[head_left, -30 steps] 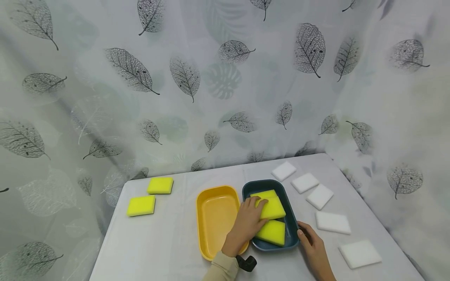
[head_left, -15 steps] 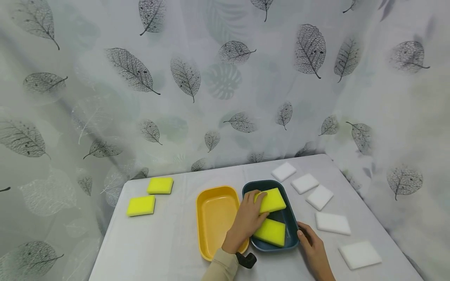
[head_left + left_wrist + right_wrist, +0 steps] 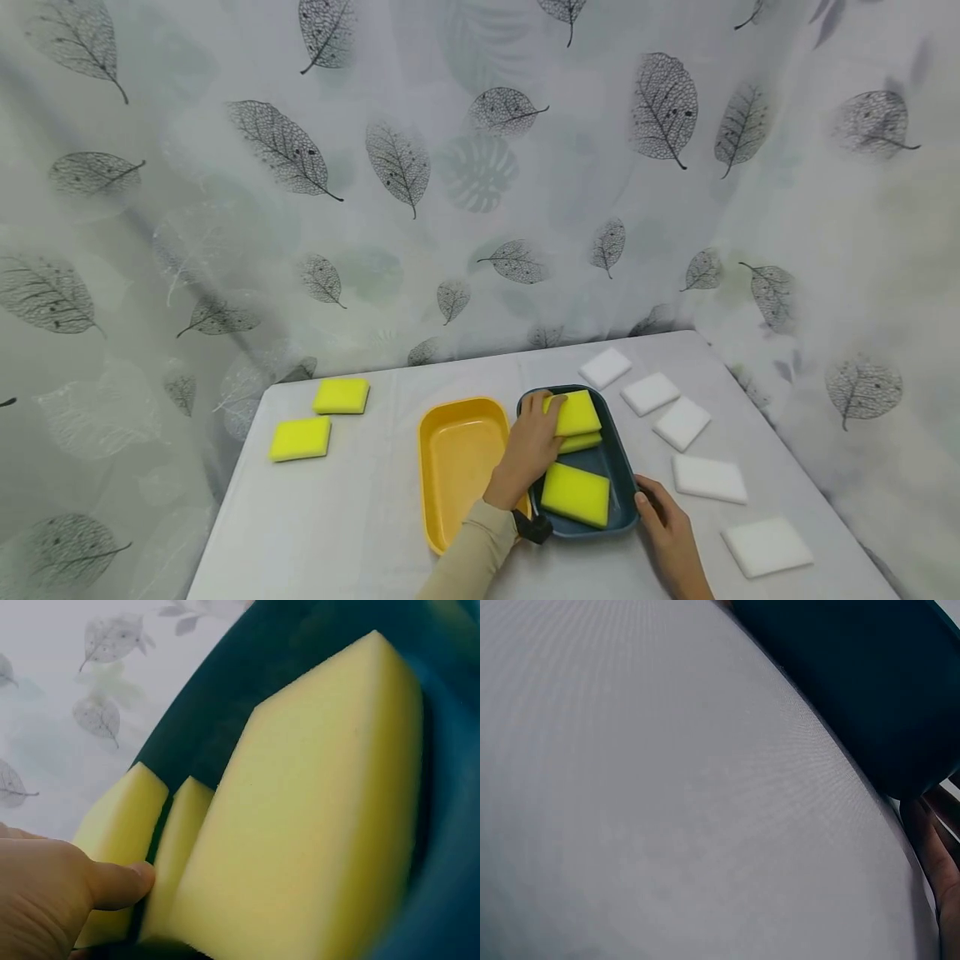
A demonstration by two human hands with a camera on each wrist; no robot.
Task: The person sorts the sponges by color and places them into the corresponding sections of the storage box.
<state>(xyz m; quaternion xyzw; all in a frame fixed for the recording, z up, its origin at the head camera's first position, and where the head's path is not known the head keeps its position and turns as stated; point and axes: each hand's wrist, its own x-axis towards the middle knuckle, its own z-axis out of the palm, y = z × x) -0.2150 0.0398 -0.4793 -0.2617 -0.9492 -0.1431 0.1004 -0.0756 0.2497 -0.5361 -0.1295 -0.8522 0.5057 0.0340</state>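
In the head view my left hand (image 3: 531, 446) reaches over the dark blue tray (image 3: 622, 487) and grips a yellow sponge (image 3: 576, 414) by its left side. Under that sponge shows part of a second yellow one (image 3: 579, 442). Nearer to me in the same tray lies a third yellow sponge (image 3: 576, 493), large in the left wrist view, where my thumb (image 3: 124, 885) presses the gripped sponge (image 3: 124, 825). My right hand (image 3: 670, 529) holds the tray's near right corner with thumb and fingers; in the right wrist view its fingers (image 3: 934, 847) meet the tray's corner.
A yellow-orange tray (image 3: 461, 475) stands left of the blue one, bare inside. Two yellow sponges (image 3: 342, 396) lie at the table's (image 3: 337, 517) far left. Several white sponge blocks (image 3: 708, 477) line the right side. A leaf-patterned curtain (image 3: 480, 208) hangs behind.
My left hand has moved the gripped sponge toward the tray's far end, over another sponge. The nearest sponge shows more fully. My right hand has stayed at the tray's corner.
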